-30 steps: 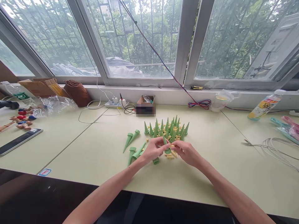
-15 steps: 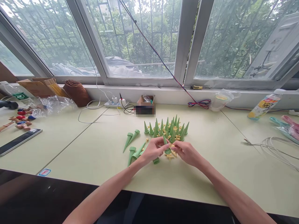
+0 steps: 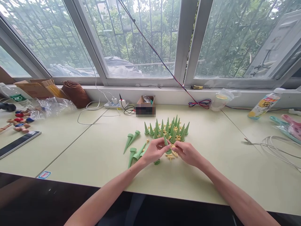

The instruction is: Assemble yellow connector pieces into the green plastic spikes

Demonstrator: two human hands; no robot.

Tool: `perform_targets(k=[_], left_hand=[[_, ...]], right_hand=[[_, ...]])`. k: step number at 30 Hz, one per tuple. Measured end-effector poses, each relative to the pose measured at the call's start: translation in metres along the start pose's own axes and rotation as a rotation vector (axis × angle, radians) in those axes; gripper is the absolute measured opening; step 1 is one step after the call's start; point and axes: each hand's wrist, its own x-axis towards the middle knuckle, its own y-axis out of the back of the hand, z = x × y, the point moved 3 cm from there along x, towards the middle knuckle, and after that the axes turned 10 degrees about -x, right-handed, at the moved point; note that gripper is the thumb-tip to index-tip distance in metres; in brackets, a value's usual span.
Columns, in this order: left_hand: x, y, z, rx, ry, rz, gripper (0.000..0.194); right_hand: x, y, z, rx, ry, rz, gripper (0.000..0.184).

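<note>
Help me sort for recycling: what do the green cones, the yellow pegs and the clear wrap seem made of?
Cones: probably moulded plastic, satin, from even colour and ribbing.
Pegs: perhaps plastic, matt, being evenly pale yellow; too small to rule out wood.
Wrap: likely plastic film, glossy, from transparency and bright creases.

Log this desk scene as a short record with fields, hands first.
Left hand: holding a green cone, tip up
Right hand: fingertips at a yellow piece beside that cone; grip unclear
Beyond the hands: cluster of upright cones, yellow pieces among them
Left of the left hand: cones lying down
Table's far side: power strip, small box
Toward the right end: bottle, coiled cable
</note>
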Motion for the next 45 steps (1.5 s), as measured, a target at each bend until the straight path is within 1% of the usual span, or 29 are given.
perform_targets(k=[5,8,12,15,16,19,21,22,24,26,29,31,33,36,40,45], left_hand=[[0.0,0.001,0.002,0.088,-0.067,0.006,0.038],[0.0,0.002,0.002,0.113,-0.075,-0.017,0.038],[0.001,0.003,0.0,0.17,-0.118,-0.026,0.033],[0.001,0.002,0.001,0.239,-0.208,-0.036,0.028],[0.001,0.003,0.003,0.264,-0.242,-0.041,0.028],[0.0,0.008,0.015,0.356,-0.326,-0.029,0.025],[0.001,0.018,0.028,0.42,-0.361,0.009,0.021],[0.001,0.025,0.035,0.445,-0.372,0.047,0.019],[0.001,0.045,0.046,0.471,-0.345,0.143,0.019],[0.0,0.067,0.05,0.499,-0.288,0.219,0.022],[-0.003,0.095,0.041,0.538,-0.181,0.27,0.023],[-0.005,0.107,0.029,0.555,-0.132,0.318,0.021],[-0.005,0.113,0.017,0.571,-0.1,0.354,0.02],[-0.003,0.115,0.004,0.618,-0.077,0.38,0.02],[0.0,0.116,-0.004,0.623,-0.06,0.376,0.018],[-0.002,0.119,-0.01,0.586,-0.041,0.366,0.021]], right_hand=[[0.0,-0.002,0.002,-0.013,-0.002,-0.003,0.042],[0.001,0.001,0.003,0.003,-0.032,0.014,0.036],[0.003,0.01,0.008,0.026,-0.085,0.132,0.034],[0.005,0.01,0.014,0.002,-0.098,0.194,0.037],[0.006,0.009,0.017,-0.008,-0.096,0.207,0.039],[0.007,0.004,0.023,-0.004,-0.097,0.186,0.041],[0.007,0.001,0.025,0.004,-0.102,0.185,0.045],[0.007,0.001,0.026,0.009,-0.1,0.186,0.046],[0.007,0.0,0.025,0.019,-0.09,0.187,0.048],[0.008,0.0,0.022,0.025,-0.075,0.185,0.048],[0.007,0.0,0.02,0.022,-0.062,0.18,0.048],[0.007,0.0,0.02,0.017,-0.061,0.173,0.047],[0.007,-0.001,0.021,0.016,-0.064,0.165,0.046],[0.007,-0.001,0.023,0.02,-0.082,0.157,0.041],[0.007,0.0,0.026,-0.001,-0.113,0.158,0.034],[0.006,0.001,0.028,-0.07,-0.15,0.151,0.029]])
